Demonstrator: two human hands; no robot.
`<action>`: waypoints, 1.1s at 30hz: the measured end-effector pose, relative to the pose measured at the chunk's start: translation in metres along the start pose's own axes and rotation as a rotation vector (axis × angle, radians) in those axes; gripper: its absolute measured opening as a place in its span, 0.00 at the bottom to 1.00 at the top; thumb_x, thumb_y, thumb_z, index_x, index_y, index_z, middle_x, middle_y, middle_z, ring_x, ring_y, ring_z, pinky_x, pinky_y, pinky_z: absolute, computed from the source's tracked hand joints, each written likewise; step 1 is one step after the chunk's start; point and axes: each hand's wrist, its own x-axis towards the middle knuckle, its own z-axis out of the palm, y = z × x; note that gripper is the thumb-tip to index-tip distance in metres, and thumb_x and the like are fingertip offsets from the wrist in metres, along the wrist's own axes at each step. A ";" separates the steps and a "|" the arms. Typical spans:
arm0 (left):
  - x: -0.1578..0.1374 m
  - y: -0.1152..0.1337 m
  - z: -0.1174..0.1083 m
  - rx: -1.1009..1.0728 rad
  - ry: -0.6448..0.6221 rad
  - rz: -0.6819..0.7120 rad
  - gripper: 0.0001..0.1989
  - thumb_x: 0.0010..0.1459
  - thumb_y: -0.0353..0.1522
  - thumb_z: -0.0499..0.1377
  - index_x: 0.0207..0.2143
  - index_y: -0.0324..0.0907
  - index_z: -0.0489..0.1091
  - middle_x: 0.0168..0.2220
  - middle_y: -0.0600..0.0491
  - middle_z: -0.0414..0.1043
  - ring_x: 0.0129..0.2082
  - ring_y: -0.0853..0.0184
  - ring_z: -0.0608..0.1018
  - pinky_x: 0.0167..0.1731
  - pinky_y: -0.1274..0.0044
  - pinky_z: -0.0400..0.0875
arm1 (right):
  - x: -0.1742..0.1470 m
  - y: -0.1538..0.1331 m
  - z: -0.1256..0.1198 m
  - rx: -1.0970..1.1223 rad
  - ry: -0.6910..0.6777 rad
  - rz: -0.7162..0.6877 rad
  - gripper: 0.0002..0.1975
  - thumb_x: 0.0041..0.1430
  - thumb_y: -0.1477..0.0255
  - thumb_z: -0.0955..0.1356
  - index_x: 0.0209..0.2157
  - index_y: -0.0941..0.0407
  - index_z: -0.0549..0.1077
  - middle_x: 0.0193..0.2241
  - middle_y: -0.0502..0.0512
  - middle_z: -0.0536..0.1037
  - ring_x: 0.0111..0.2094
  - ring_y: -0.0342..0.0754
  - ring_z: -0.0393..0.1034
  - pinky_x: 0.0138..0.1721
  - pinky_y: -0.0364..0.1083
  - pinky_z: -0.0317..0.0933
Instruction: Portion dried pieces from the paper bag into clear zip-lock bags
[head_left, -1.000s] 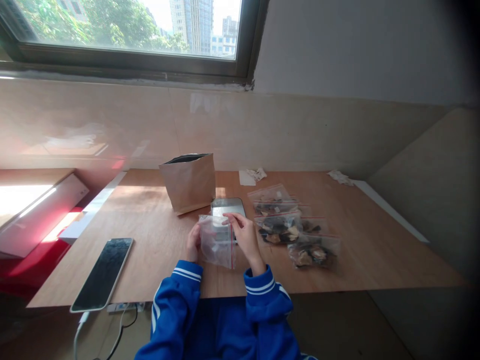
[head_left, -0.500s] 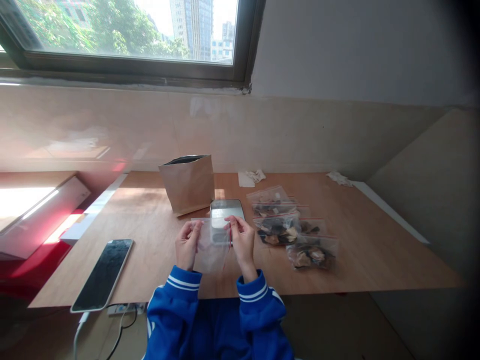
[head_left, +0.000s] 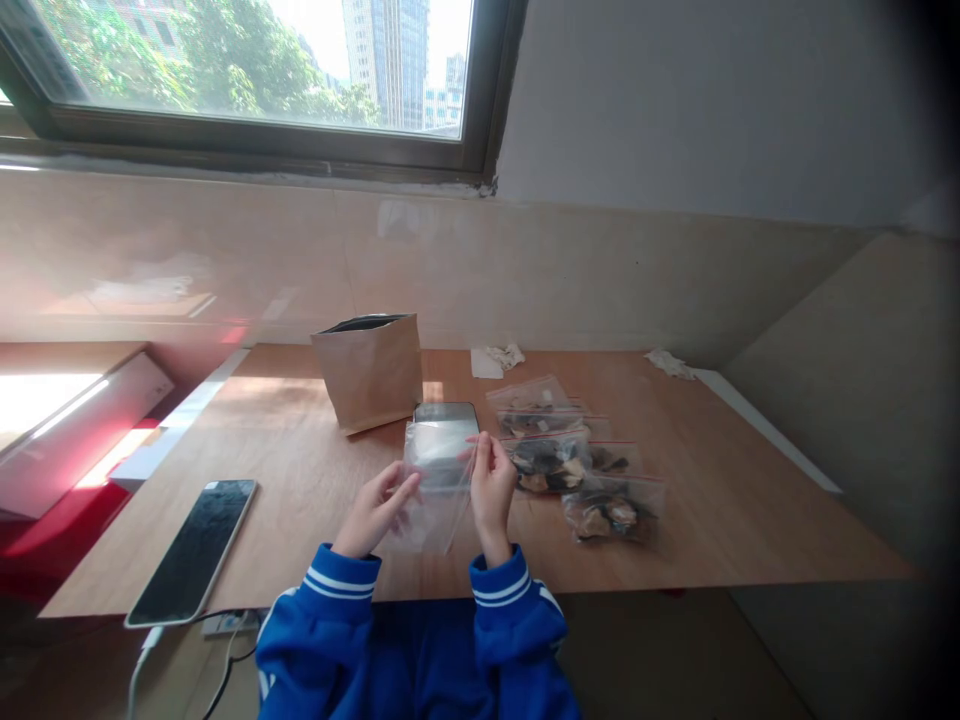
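A clear zip-lock bag point(head_left: 429, 515) with a red line at its mouth hangs between my hands, with nothing seen inside. My right hand point(head_left: 493, 488) is closed in a pinch on the bag's red-lined edge. At the opposite side my left hand point(head_left: 377, 507) has its fingers apart, touching the plastic, with some fingertips seen through it. Behind the bag lies a flat silver-grey device point(head_left: 445, 412), partly covered. Right of my hands, several zip-lock bags point(head_left: 615, 515) hold dark and tan dried pieces.
An open-topped brown kraft pouch point(head_left: 371, 375) stands behind my left hand. A phone point(head_left: 193, 550) with a white cable lies at the table's point(head_left: 735, 500) left front. Crumpled tissue point(head_left: 506, 356) sits near the wall, and another white scrap point(head_left: 670, 364) is further right.
My left hand has left the bag's upper left corner and moved down and left, its fingers spreading. My right hand keeps its pinch. The view has shifted slightly.
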 end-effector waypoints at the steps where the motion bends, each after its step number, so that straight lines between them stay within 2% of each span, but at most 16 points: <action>1: 0.000 -0.001 -0.002 0.032 0.040 0.017 0.20 0.54 0.47 0.57 0.39 0.40 0.71 0.21 0.56 0.68 0.13 0.74 0.67 0.10 0.83 0.58 | 0.002 0.002 -0.003 0.017 0.001 0.013 0.23 0.62 0.52 0.57 0.28 0.55 0.69 0.19 0.51 0.74 0.20 0.46 0.66 0.27 0.44 0.59; 4: 0.000 -0.006 -0.017 0.079 0.232 0.094 0.19 0.56 0.48 0.54 0.33 0.39 0.68 0.13 0.63 0.54 0.09 0.77 0.58 0.09 0.85 0.51 | 0.016 0.009 -0.023 0.122 0.133 0.094 0.23 0.61 0.51 0.57 0.26 0.55 0.64 0.15 0.46 0.70 0.16 0.42 0.61 0.22 0.42 0.56; 5: -0.001 -0.007 -0.024 0.082 0.310 0.118 0.20 0.56 0.48 0.53 0.32 0.40 0.67 0.12 0.64 0.52 0.09 0.78 0.57 0.09 0.86 0.49 | 0.021 0.011 -0.031 0.156 0.203 0.116 0.23 0.61 0.50 0.56 0.26 0.55 0.62 0.15 0.45 0.68 0.15 0.42 0.60 0.21 0.41 0.55; 6: -0.001 -0.008 -0.031 0.081 0.332 0.116 0.20 0.56 0.48 0.53 0.32 0.40 0.67 0.12 0.64 0.51 0.09 0.78 0.56 0.08 0.86 0.48 | 0.027 0.012 -0.039 0.182 0.259 0.126 0.22 0.61 0.50 0.57 0.27 0.55 0.62 0.15 0.45 0.68 0.15 0.41 0.59 0.20 0.41 0.54; 7: -0.002 -0.009 -0.037 0.071 0.342 0.115 0.20 0.56 0.49 0.53 0.33 0.40 0.67 0.11 0.65 0.50 0.09 0.78 0.55 0.08 0.86 0.47 | 0.030 0.013 -0.046 0.201 0.277 0.124 0.23 0.60 0.50 0.57 0.27 0.55 0.62 0.16 0.45 0.68 0.16 0.41 0.60 0.21 0.41 0.56; 9: -0.002 -0.010 -0.042 0.020 0.327 0.105 0.20 0.55 0.49 0.54 0.36 0.41 0.67 0.11 0.65 0.51 0.08 0.78 0.55 0.08 0.85 0.47 | 0.030 0.013 -0.050 0.236 0.186 0.107 0.24 0.60 0.49 0.58 0.27 0.56 0.64 0.19 0.48 0.71 0.20 0.42 0.64 0.26 0.42 0.59; 11: -0.001 -0.012 -0.038 -0.035 0.336 0.091 0.21 0.55 0.49 0.54 0.38 0.41 0.66 0.12 0.65 0.51 0.08 0.77 0.55 0.08 0.85 0.48 | 0.019 0.011 -0.042 0.272 -0.049 0.120 0.26 0.60 0.48 0.55 0.31 0.56 0.67 0.26 0.53 0.74 0.26 0.44 0.67 0.29 0.43 0.62; 14: 0.002 -0.014 -0.023 -0.086 0.412 0.059 0.21 0.55 0.50 0.54 0.40 0.42 0.66 0.11 0.66 0.50 0.08 0.77 0.54 0.08 0.85 0.48 | -0.012 0.013 -0.019 0.265 -0.584 0.233 0.27 0.57 0.47 0.59 0.44 0.55 0.65 0.39 0.57 0.74 0.33 0.46 0.70 0.33 0.45 0.64; 16: 0.003 -0.016 -0.016 -0.107 0.475 0.043 0.22 0.55 0.50 0.53 0.40 0.42 0.66 0.11 0.66 0.49 0.08 0.77 0.54 0.08 0.86 0.49 | -0.030 0.016 -0.007 0.258 -0.947 0.353 0.30 0.51 0.49 0.67 0.48 0.53 0.61 0.38 0.55 0.75 0.33 0.46 0.71 0.35 0.46 0.64; 18: 0.003 -0.016 -0.016 -0.111 0.530 0.029 0.22 0.55 0.50 0.53 0.40 0.42 0.67 0.11 0.66 0.49 0.09 0.77 0.53 0.08 0.86 0.48 | -0.038 0.021 -0.003 0.264 -1.151 0.418 0.28 0.48 0.52 0.71 0.44 0.54 0.62 0.30 0.51 0.76 0.30 0.45 0.71 0.36 0.46 0.63; 20: 0.001 -0.016 -0.022 -0.092 0.571 0.012 0.22 0.54 0.50 0.54 0.40 0.42 0.67 0.11 0.66 0.48 0.09 0.77 0.53 0.08 0.86 0.48 | -0.038 0.023 -0.006 0.260 -1.194 0.405 0.23 0.49 0.52 0.70 0.36 0.55 0.63 0.22 0.47 0.74 0.27 0.44 0.70 0.36 0.45 0.61; 22: 0.000 -0.017 -0.030 -0.069 0.599 0.001 0.23 0.53 0.51 0.54 0.40 0.42 0.68 0.12 0.65 0.48 0.09 0.77 0.53 0.08 0.85 0.47 | -0.031 0.022 -0.013 0.249 -1.184 0.376 0.22 0.50 0.51 0.69 0.32 0.56 0.63 0.21 0.47 0.73 0.27 0.44 0.70 0.36 0.45 0.60; 26: 0.002 -0.019 -0.038 -0.078 0.620 -0.005 0.24 0.52 0.52 0.54 0.40 0.42 0.68 0.12 0.66 0.46 0.09 0.77 0.53 0.08 0.85 0.46 | -0.022 0.018 -0.022 0.227 -1.145 0.367 0.23 0.51 0.50 0.68 0.35 0.56 0.64 0.28 0.51 0.75 0.33 0.46 0.70 0.38 0.46 0.60; 29: 0.005 -0.025 -0.034 -0.111 0.600 -0.032 0.24 0.52 0.52 0.54 0.40 0.42 0.68 0.12 0.66 0.48 0.09 0.77 0.53 0.08 0.85 0.46 | -0.030 0.021 -0.015 0.136 -1.145 0.381 0.28 0.49 0.47 0.67 0.41 0.54 0.63 0.34 0.52 0.73 0.35 0.45 0.68 0.37 0.44 0.59; 31: 0.006 -0.030 -0.029 -0.129 0.574 -0.046 0.24 0.52 0.52 0.54 0.40 0.42 0.67 0.12 0.66 0.48 0.09 0.77 0.53 0.07 0.85 0.46 | -0.037 0.024 -0.007 0.139 -1.161 0.390 0.28 0.50 0.46 0.65 0.42 0.54 0.63 0.34 0.51 0.72 0.35 0.44 0.66 0.34 0.43 0.58; 33: 0.007 -0.034 -0.026 -0.144 0.548 -0.046 0.23 0.52 0.52 0.54 0.39 0.42 0.67 0.12 0.66 0.50 0.09 0.77 0.53 0.08 0.84 0.46 | -0.042 0.026 -0.001 0.195 -1.170 0.391 0.27 0.52 0.44 0.63 0.37 0.55 0.65 0.31 0.51 0.71 0.32 0.44 0.66 0.32 0.43 0.57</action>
